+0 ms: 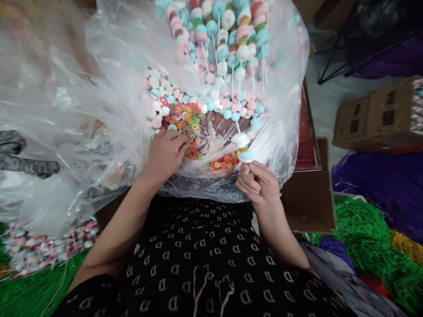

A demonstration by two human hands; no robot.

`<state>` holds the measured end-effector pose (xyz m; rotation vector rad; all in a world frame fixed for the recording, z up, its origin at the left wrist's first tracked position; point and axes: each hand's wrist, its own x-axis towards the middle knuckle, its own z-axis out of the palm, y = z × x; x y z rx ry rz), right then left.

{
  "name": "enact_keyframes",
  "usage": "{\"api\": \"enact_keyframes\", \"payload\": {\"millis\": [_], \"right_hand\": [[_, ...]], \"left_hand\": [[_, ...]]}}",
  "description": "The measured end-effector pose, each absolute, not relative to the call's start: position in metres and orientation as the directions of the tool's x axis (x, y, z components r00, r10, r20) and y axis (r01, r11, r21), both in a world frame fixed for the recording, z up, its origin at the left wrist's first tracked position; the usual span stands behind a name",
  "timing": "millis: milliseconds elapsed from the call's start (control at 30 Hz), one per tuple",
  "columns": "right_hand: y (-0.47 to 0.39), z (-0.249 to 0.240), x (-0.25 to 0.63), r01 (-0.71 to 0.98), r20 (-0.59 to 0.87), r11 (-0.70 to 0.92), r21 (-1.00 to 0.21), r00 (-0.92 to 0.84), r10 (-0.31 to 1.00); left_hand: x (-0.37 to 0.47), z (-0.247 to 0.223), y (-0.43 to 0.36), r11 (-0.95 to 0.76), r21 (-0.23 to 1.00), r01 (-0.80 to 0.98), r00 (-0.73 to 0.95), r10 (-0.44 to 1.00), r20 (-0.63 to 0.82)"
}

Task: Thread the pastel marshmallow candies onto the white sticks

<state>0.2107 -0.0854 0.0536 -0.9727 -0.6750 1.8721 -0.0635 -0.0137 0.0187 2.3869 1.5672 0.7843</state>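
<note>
My right hand (258, 181) pinches a white stick (238, 127) threaded with a white puffy candy (240, 140), a yellowish ring and a light blue candy (246, 156) just above the fingertips. On the other side, my left hand (168, 153) rests over the edge of the gummy ring pile (191, 121), its fingers loosely bent and apart, the tips partly hidden. Pink, white and blue marshmallow-like candies (228, 105) lie behind the rings. Loose white sticks (267, 138) spread out beside my right hand.
Finished-looking candy skewers (243, 53) stand piled at the back. Crumpled clear plastic sheeting (115, 57) surrounds the work area. To the right are an open cardboard box (309, 198), a closed carton (370, 114) and green stringy material (360, 233). More wrapped candies (53, 242) lie low on the left.
</note>
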Motion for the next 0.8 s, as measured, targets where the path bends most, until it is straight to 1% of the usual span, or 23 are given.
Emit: {"api": "enact_keyframes", "payload": {"millis": [67, 133, 300, 333, 400, 467, 500, 567, 633, 700, 800], "right_hand": [[-0.085, 0.053, 0.208, -0.45, -0.364, -0.462, -0.764, -0.292, 0.885], [-0.085, 0.051, 0.207, -0.448, -0.368, -0.467, -0.762, -0.294, 0.882], [-0.087, 0.047, 0.201, -0.485, -0.342, -0.464, -0.741, -0.322, 0.883], [-0.087, 0.047, 0.201, -0.489, -0.34, -0.467, -0.737, -0.328, 0.881], [-0.087, 0.046, 0.2, -0.494, -0.34, -0.474, -0.729, -0.34, 0.877], [-0.088, 0.045, 0.2, -0.504, -0.338, -0.478, -0.72, -0.347, 0.875], [-0.088, 0.044, 0.2, -0.508, -0.338, -0.479, -0.716, -0.348, 0.874], [-0.088, 0.043, 0.201, -0.508, -0.342, -0.48, -0.715, -0.345, 0.874], [-0.087, 0.043, 0.201, -0.507, -0.344, -0.479, -0.717, -0.341, 0.875], [-0.086, 0.045, 0.203, -0.512, -0.341, -0.473, -0.717, -0.334, 0.879], [-0.082, 0.049, 0.207, -0.526, -0.329, -0.446, -0.724, -0.304, 0.894]], "left_hand": [[-0.06, 0.016, -0.017, -0.423, 0.368, 0.828, 0.321, 0.895, 0.308], [-0.058, 0.014, -0.018, -0.422, 0.34, 0.84, 0.33, 0.896, 0.296], [-0.058, 0.007, -0.008, -0.398, 0.376, 0.837, 0.277, 0.9, 0.337], [-0.057, 0.008, -0.006, -0.385, 0.375, 0.843, 0.27, 0.907, 0.324], [-0.053, 0.014, -0.002, -0.344, 0.339, 0.876, 0.275, 0.932, 0.236], [-0.048, 0.024, 0.0, -0.31, 0.27, 0.912, 0.29, 0.95, 0.113], [-0.046, 0.03, 0.0, -0.312, 0.239, 0.92, 0.305, 0.95, 0.067], [-0.043, 0.037, 0.0, -0.346, 0.202, 0.916, 0.349, 0.937, 0.023], [-0.042, 0.04, -0.001, -0.365, 0.196, 0.91, 0.369, 0.929, 0.018], [-0.043, 0.037, -0.002, -0.344, 0.214, 0.914, 0.346, 0.938, 0.028], [-0.044, 0.028, -0.002, -0.324, 0.252, 0.912, 0.314, 0.946, 0.08]]}}
